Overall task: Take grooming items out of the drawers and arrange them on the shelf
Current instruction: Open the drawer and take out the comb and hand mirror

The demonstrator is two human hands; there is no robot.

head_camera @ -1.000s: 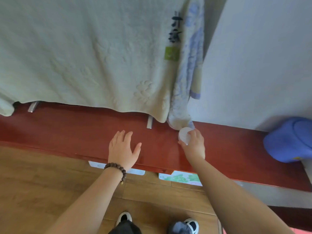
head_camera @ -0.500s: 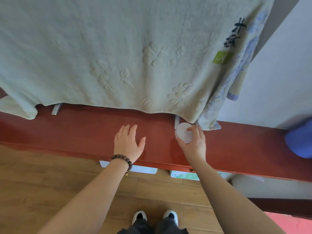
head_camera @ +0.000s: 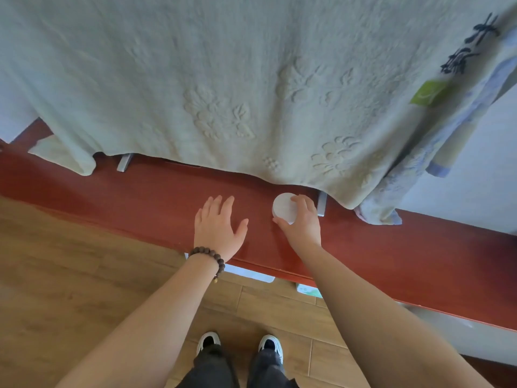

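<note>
On the red shelf [head_camera: 156,203], my right hand [head_camera: 303,222] grips a white jar [head_camera: 285,207]. At its 9 o'clock, my left hand [head_camera: 218,228] lies flat and open, probably touching wood.

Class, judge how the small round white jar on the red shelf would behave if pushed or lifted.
The small round white jar looks squat, so it probably slides rather than tips. The right hand spans it with its fingers, so it is likely light. On its side, it might roll along the red shelf.
</note>
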